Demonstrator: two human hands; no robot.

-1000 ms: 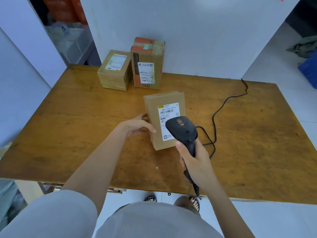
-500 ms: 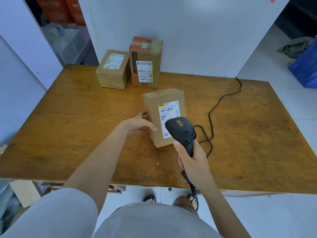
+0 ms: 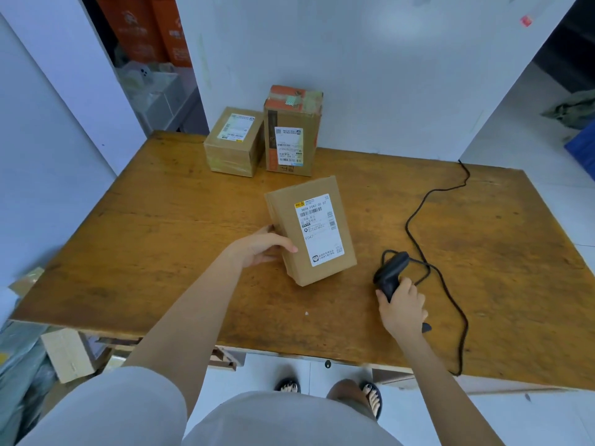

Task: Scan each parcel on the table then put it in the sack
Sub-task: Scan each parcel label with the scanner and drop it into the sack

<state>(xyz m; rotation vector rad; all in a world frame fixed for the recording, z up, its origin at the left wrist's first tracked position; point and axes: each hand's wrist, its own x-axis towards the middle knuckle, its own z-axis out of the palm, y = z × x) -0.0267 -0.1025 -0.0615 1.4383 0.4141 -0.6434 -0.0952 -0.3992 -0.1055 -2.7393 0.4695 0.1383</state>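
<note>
A brown cardboard parcel with a white shipping label facing up lies in the middle of the wooden table. My left hand grips its left side. To the right, my right hand holds the black barcode scanner, whose head rests low on the tabletop, apart from the parcel. Two more labelled parcels stand at the table's far edge against the wall: a low one and a taller one with orange tape on top. No sack is clearly visible.
The scanner's black cable loops across the right half of the table and over its front edge. Cardboard pieces and grey plastic lie on the floor at the lower left. Shelving with orange boxes stands beyond the left wall.
My right hand has swung the scanner away from over the parcel's label, right and down onto the table. My left hand stays on the parcel, which is now fully uncovered.
</note>
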